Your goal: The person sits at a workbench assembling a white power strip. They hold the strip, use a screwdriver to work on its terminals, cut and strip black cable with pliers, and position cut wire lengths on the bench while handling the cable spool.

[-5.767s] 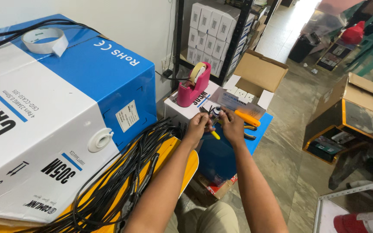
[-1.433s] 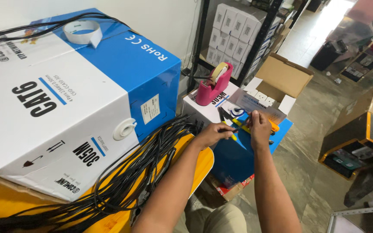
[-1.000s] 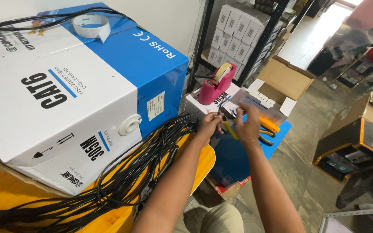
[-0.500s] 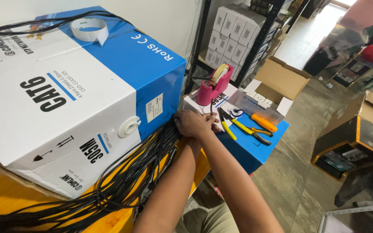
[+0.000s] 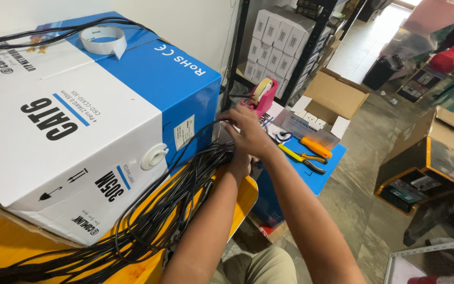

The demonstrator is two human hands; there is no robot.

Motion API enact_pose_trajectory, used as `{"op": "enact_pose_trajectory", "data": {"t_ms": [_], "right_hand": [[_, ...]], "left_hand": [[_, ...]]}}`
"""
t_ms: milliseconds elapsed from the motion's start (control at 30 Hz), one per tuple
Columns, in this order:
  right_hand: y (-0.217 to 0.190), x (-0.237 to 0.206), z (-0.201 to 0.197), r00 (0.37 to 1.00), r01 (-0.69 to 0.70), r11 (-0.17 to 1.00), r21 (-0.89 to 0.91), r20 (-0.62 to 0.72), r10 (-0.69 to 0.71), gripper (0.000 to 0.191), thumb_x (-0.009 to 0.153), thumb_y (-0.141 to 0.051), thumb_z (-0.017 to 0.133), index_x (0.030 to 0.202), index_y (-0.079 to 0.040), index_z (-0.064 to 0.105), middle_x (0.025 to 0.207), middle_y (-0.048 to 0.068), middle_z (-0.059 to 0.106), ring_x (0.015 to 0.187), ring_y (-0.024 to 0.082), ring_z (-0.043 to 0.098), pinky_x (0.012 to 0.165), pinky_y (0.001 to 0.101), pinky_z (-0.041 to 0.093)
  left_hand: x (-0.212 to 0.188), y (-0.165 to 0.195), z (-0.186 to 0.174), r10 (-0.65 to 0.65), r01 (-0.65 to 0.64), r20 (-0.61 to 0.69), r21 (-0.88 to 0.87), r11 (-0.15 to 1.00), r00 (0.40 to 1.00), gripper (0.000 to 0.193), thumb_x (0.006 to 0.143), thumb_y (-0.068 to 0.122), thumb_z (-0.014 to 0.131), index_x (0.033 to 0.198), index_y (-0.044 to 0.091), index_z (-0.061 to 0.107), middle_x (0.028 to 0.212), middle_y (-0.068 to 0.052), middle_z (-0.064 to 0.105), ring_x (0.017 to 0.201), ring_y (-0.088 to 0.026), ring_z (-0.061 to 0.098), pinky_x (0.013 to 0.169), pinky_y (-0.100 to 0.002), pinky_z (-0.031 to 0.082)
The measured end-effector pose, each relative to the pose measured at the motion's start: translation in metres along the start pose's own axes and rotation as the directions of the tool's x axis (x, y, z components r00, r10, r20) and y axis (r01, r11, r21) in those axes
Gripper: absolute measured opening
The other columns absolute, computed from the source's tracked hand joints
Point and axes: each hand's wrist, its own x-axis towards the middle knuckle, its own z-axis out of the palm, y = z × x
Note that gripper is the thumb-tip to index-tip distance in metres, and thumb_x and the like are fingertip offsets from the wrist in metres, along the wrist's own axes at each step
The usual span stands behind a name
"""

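- Right hand (image 5: 249, 131): curled, fingers pinching one strand of the black cable bundle (image 5: 179, 208) beside the blue-and-white cardboard carton (image 5: 106, 121).
- Left hand (image 5: 239, 160): beneath, largely hidden; grip indeterminate.
- Step, judged: separating a single strand; next needed a steady pull.

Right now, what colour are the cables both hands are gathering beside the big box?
Black: the cables show best in the head view, lying on a yellow surface.
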Motion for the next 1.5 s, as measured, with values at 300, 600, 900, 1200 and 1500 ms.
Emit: {"op": "enact_pose_trajectory", "data": {"t_ms": [300, 600, 900, 1200, 1500], "right_hand": [[-0.018, -0.048, -0.046, 0.962, -0.023, 0.997, -0.068, 0.268, 0.041, 0.019, 0.074, -0.018, 0.067, 0.084, -0.008, 0.08, 0.083, 0.01, 0.071, 0.089, 0.027, 0.065, 0.095, 0.0475, 0.039], [0.047, -0.115, -0.019, 0.923, -0.287, 0.936, 0.205, -0.201, 0.327, 0.02, 0.085, -0.006, 0.063, 0.101, -0.003, 0.077, 0.099, 0.01, 0.075, 0.097, 0.024, 0.073, 0.092, 0.0356, 0.056], [0.113, -0.146, -0.009, 0.63, -0.663, 0.5, 0.556, 0.055, 0.774, 0.031, 0.102, -0.029, 0.064, 0.115, -0.001, 0.066, 0.084, 0.006, 0.066, 0.071, 0.014, 0.06, 0.064, 0.0311, 0.049], [0.118, -0.157, -0.02, 0.566, -0.686, 0.261, 0.679, 0.271, 0.779, 0.031, 0.097, -0.031, 0.071, 0.112, -0.005, 0.066, 0.086, 0.003, 0.06, 0.073, 0.014, 0.058, 0.071, 0.0324, 0.054], [0.073, -0.124, -0.021, 0.857, -0.463, 0.885, 0.048, -0.229, 0.461, 0.049, 0.089, -0.013, 0.075, 0.136, -0.009, 0.061, 0.129, 0.015, 0.061, 0.122, 0.028, 0.061, 0.102, 0.0381, 0.049]], "left_hand": [[-0.002, 0.003, -0.02, -0.057, 0.099, 0.408, -0.083, 0.992, 0.911, 0.037, 0.119, 0.037, 0.053, 0.143, 0.009, 0.049, 0.104, -0.002, 0.06, 0.072, -0.004, 0.057, 0.061, -0.022, 0.047], [-0.011, 0.019, -0.007, -0.15, 0.143, 0.467, 0.051, 0.988, 0.871, 0.057, 0.106, 0.028, 0.066, 0.159, 0.02, 0.047, 0.076, 0.008, 0.051, 0.049, 0.003, 0.04, 0.041, -0.015, 0.032], [-0.003, 0.017, -0.011, -0.214, 0.289, 0.433, -0.114, 0.95, 0.876, 0.054, 0.109, 0.044, 0.053, 0.146, 0.004, 0.056, 0.095, -0.002, 0.066, 0.048, -0.002, 0.032, 0.042, -0.019, 0.024], [-0.008, 0.029, -0.006, -0.141, 0.276, 0.451, -0.25, 0.928, 0.881, 0.059, 0.108, 0.049, 0.041, 0.137, 0.001, 0.059, 0.132, -0.012, 0.069, 0.044, -0.004, 0.026, 0.042, -0.021, 0.023], [-0.004, 0.012, -0.017, -0.188, 0.206, 0.315, -0.027, 0.978, 0.93, 0.042, 0.103, 0.038, 0.061, 0.134, 0.009, 0.064, 0.1, 0.001, 0.068, 0.048, -0.002, 0.028, 0.044, -0.02, 0.021]]}}
